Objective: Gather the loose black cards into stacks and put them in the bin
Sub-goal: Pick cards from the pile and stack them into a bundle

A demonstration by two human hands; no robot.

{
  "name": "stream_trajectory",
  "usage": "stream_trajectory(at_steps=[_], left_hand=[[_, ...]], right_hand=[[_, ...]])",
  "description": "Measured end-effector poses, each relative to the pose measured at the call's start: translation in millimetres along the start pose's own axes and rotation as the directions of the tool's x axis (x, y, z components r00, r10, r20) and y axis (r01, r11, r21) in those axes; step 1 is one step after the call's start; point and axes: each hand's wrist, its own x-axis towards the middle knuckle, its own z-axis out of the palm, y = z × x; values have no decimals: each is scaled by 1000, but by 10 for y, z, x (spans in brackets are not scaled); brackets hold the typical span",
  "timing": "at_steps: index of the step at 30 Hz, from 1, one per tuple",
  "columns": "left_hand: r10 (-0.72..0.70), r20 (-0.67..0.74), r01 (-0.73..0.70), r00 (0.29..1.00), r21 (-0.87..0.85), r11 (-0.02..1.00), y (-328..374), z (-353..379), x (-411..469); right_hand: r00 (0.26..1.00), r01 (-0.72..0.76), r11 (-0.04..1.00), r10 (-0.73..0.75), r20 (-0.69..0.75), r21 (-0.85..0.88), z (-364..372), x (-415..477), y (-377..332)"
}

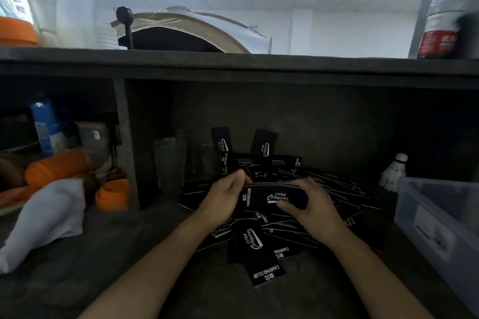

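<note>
Both hands were clamped on one stack (272, 198) of black cards, held on edge just above the pile of loose black cards (337, 199). The left hand (224, 201) gripped the stack's left end with curled fingers. The right hand (312, 206) held the right end, thumb across the printed face and fingers over the top edge. The front card's white "Camping" script faced the camera.

The pile lay spread on the dark bench (103, 274), its cards overlapping at all angles with thin white edges showing. At the pile's near edge a single card (256, 254) pointed toward the person, printed "CAMPING CLUB". At the pile's far side two upright cards (221, 140) leaned against the back wall of the recess.

Right of the pile stood the bin (438, 217), translucent grey plastic with a label on its side. Whether any cards lay in it could not be told. Right of the pile and toward the back stood a white shuttlecock (394, 171).

Just beside the pile's left edge stood a clear cup (169, 163). Farther left of the pile, past an upright divider (127, 142), sat an orange cup (112, 194) and a white cloth bundle (44, 217).

Above the pile ran a dark shelf (233, 62), and far to the pile's right a red-labelled bottle (445, 8) stood on it.
</note>
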Motion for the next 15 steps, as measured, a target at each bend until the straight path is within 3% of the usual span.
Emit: stream_trajectory(at_steps=[2, 4, 7, 10, 12, 15], left_hand=[[-128, -28, 124, 991, -119, 985, 54, 61, -6], [-117, -65, 109, 991, -110, 988, 17, 132, 4], [-100, 2, 100, 995, -85, 991, -12, 192, 28], [-101, -130, 77, 986, -177, 981, -54, 29, 127], [-83, -225, 98, 971, 58, 994, -165, -168, 168], [-214, 36, 177, 976, 438, 881, -298, -322, 88]], right_hand=[[998, -49, 996, 52, -26, 78, 13, 11, -12], [997, -82, 979, 81, 13, 189, 43, 15, -26], [984, -148, 945, 111, 137, 293, 62, 17, -53], [992, -121, 940, 126, 3, 320, -2, 58, -48], [959, -86, 927, 176, -221, 365, -62, 91, 15], [894, -102, 906, 265, -362, 410, -113, 109, 89]])
